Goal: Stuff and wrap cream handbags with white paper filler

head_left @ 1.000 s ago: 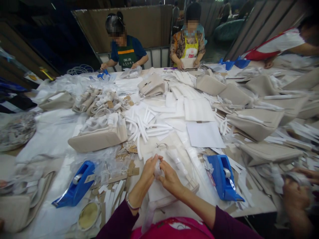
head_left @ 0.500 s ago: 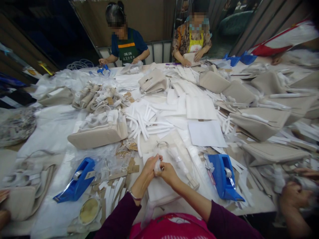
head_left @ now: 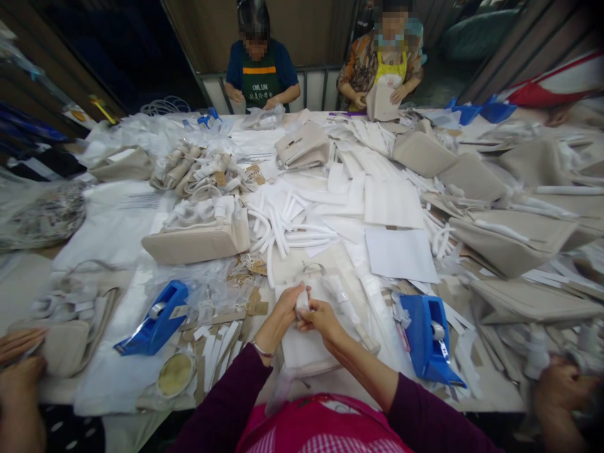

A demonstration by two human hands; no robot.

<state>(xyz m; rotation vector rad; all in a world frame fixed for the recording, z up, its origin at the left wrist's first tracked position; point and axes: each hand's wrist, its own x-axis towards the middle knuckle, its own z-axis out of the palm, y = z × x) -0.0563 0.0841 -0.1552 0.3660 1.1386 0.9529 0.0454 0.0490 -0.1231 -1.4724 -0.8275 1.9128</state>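
In the middle of the table lies a beige handbag (head_left: 352,358), largely covered by a white wrapping sheet (head_left: 295,355). Over it, my left hand (head_left: 287,307) is closed on a small white-wrapped piece (head_left: 302,303), perhaps part of the strap. My right hand (head_left: 323,319) pinches the same piece from the right, fingers bent against it. My fingers partly hide what is under the wrapping. Just beyond my hands, a strap (head_left: 346,305) wrapped in white runs down the bag's right side.
Blue tape dispensers stand at left (head_left: 155,321) and right (head_left: 429,340). A tape roll (head_left: 175,374) lies near the front edge. Beyond are white foam tubes (head_left: 278,226), a wrapped bag (head_left: 198,239) and stacked beige bags (head_left: 512,239). Co-workers sit across; others' hands show at both sides.
The view has shifted, so the table appears a little further right. My right fingers have changed their grip on the white-wrapped piece. The far right co-worker has raised a beige piece upright.
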